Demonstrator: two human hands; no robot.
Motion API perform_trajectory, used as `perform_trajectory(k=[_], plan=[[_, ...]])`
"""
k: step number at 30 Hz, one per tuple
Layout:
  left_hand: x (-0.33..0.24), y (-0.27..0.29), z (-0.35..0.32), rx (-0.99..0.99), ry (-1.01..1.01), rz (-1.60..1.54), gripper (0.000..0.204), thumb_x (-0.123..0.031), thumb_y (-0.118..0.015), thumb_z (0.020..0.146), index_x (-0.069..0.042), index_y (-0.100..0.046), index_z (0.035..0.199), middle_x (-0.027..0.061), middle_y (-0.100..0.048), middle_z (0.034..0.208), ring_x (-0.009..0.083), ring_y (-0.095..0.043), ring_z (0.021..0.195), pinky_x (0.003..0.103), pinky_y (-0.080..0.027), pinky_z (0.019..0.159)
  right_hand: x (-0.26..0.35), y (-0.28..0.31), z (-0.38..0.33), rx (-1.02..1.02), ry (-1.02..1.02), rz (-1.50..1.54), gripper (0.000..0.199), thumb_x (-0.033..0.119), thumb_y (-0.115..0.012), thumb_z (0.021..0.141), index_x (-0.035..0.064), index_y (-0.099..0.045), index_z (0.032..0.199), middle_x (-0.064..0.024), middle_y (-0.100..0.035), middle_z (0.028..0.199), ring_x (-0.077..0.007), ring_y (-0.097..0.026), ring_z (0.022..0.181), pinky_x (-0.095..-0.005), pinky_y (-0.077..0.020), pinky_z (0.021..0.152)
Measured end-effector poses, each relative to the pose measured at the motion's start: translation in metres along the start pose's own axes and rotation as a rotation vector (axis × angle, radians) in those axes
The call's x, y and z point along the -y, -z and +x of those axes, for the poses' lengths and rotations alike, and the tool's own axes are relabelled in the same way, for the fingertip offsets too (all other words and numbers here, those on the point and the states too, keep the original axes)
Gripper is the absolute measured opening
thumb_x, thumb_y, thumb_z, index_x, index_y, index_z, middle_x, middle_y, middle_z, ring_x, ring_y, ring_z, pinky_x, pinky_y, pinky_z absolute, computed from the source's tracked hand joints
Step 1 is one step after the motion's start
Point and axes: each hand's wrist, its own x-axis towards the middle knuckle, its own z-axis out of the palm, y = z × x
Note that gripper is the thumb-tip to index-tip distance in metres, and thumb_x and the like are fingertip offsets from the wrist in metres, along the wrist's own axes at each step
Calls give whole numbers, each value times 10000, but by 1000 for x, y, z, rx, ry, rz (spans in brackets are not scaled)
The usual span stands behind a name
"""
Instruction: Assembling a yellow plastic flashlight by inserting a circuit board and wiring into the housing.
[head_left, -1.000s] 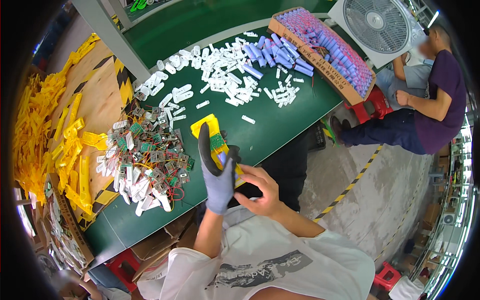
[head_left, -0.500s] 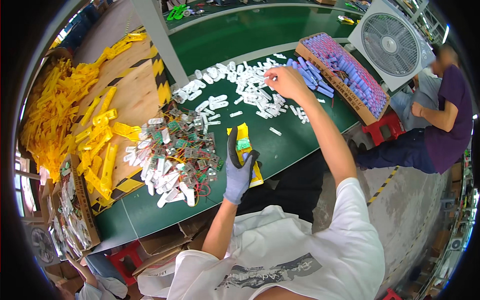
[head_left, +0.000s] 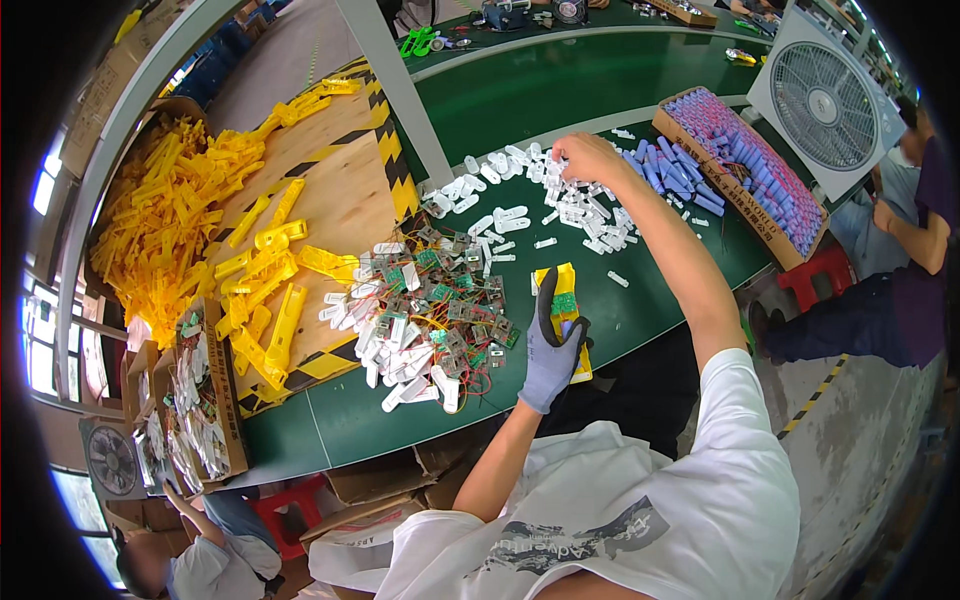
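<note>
My left hand (head_left: pixel 553 362), in a grey glove with black fingertips, is wrapped round a long yellow plastic housing (head_left: pixel 566 277). A green circuit board (head_left: pixel 564 304) sits inside the housing, and part of a blue cylindrical cell (head_left: pixel 566 327) shows beside my fingers. Bare, my right hand (head_left: pixel 590 160) reaches over the far side of a pile of small white plastic parts (head_left: pixel 590 215). Its fingers are bent together at the pile; whatever is between the fingertips is too small and hidden to make out.
Left of my gloved hand lies a heap of wired circuit boards and white covers (head_left: pixel 430 310). Yellow housings (head_left: pixel 265 265) cover part of a wooden board (head_left: pixel 330 170). Loose blue cells (head_left: pixel 675 172) lie by a full cardboard box (head_left: pixel 745 170). A fan (head_left: pixel 822 100) stands behind; people sit nearby.
The whole view has shifted, moving the scene rightward and slightly down. My right hand has moved left over the white parts, away from the loose cells. My left hand still grips the yellow housing.
</note>
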Motion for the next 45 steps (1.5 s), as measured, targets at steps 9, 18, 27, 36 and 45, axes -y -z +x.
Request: perform_trajectory(k=[9,18,27,36,45], plan=[[16,6,4,-71,-65,-111,623,43,-531,903,-119,-324,1467,75,-586,1088,93,-587,754,257,-519,649,26,-6,-44,-217,158,305,189,184,-550,934,44,-584,1056,-163,-692,873,-336,-667,829,-414,-511,719],[7,10,2,-83,45,-195,459,-178,-497,1001,-149,-376,1443,18,-577,867,50,-521,607,234,-462,542,74,-34,-231,-211,61,957,177,141,-604,919,-7,-673,852,-41,-588,693,-93,-520,617,-254,-408,565],[12,4,7,-70,-240,224,398,-70,-536,926,-23,-500,1320,131,-607,1227,138,-564,1071,296,-438,927,88,-54,-242,-103,-117,1151,145,145,-672,876,21,-632,812,41,-569,654,-15,-455,588,-203,-332,523],[10,1,5,-109,-166,203,343,-63,-532,926,-29,-522,1267,113,-624,1121,128,-596,958,276,-478,831,92,-59,-240,-164,-105,1352,213,103,-689,865,15,-552,1003,10,-584,760,-31,-512,697,-194,-400,634],[0,0,0,-70,-26,163,316,-49,-519,929,-17,-535,1243,94,-633,1096,109,-598,931,267,-478,803,83,-53,-252,-163,-192,1474,256,27,-678,841,1,-558,1065,-17,-631,799,-63,-582,715,-199,-450,643]])
